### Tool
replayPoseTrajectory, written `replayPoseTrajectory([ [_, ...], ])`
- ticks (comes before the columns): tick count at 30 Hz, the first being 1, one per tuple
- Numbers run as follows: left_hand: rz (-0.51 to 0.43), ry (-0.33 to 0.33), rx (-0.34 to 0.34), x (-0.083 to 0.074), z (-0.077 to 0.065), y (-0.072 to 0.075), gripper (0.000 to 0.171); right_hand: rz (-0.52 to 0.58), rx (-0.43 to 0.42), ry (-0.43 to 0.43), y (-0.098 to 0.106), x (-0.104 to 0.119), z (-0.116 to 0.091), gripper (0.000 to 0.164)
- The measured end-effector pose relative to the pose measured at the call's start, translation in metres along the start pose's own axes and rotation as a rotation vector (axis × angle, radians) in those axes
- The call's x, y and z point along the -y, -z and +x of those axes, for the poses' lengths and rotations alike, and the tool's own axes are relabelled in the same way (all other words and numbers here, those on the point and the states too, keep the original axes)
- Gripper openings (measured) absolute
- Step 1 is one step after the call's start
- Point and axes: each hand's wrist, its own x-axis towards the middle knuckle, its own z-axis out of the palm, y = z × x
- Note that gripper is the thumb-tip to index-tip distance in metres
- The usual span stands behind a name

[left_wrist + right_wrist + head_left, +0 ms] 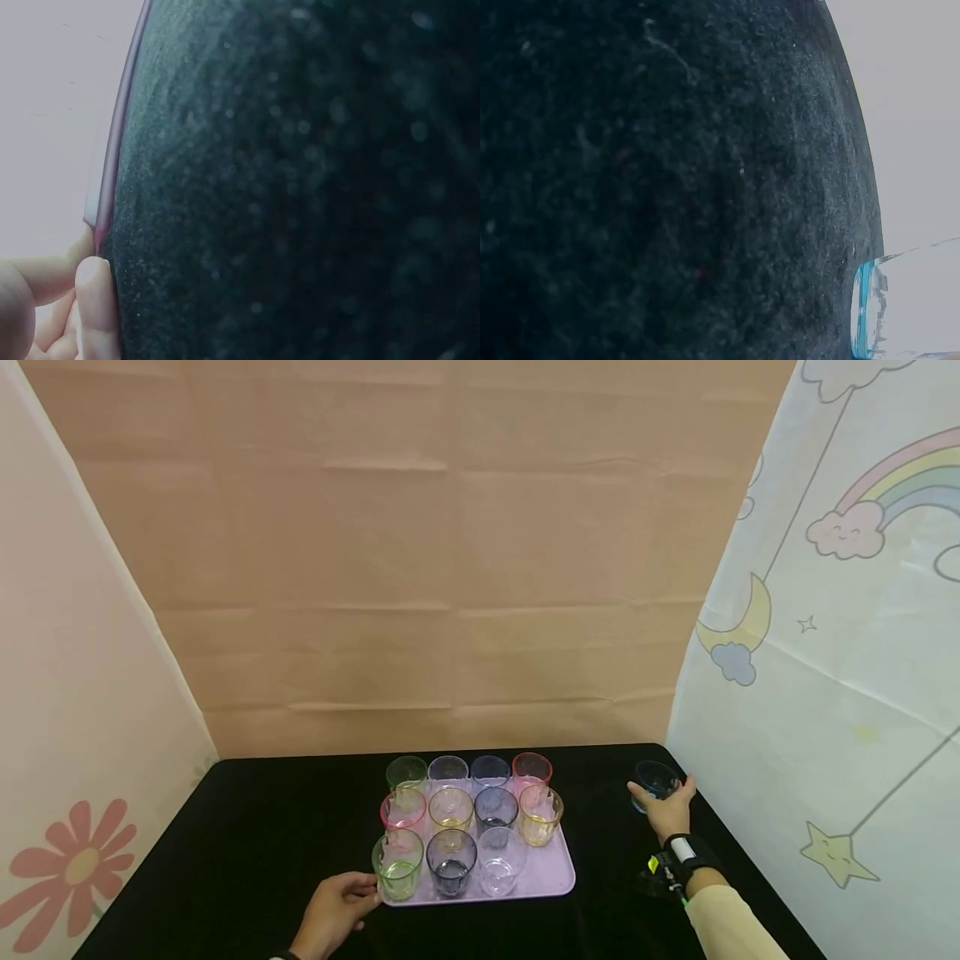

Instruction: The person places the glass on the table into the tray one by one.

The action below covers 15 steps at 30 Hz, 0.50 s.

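A pale pink tray [551,870] lies on the black table and bears several clear tinted glasses in rows. My left hand [337,906] pinches the tray's front left corner beside a green glass [400,872]; the left wrist view shows fingertips [94,281] at the tray's rim [112,161]. Far to the right, my right hand [670,814] grips a blue-tinted glass [654,779] near the table's right edge, thumb on one side and fingers on the other. That glass's blue base [864,311] shows at the lower right of the right wrist view.
A dark grey glass [452,868] and a colourless glass [501,864] stand in the tray's front row. Behind the table rises a brown paper wall [450,568]. Patterned white panels flank both sides, the right panel [810,735] close to my right hand.
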Motion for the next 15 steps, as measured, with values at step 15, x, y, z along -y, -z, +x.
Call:
replayPoseTrajectory([
  [15,-0.018,-0.053,0.012,0.0021,-0.0017,0.0025,0.027,-0.061,0.003,-0.004,0.0077,-0.0003,0.0024,0.093],
])
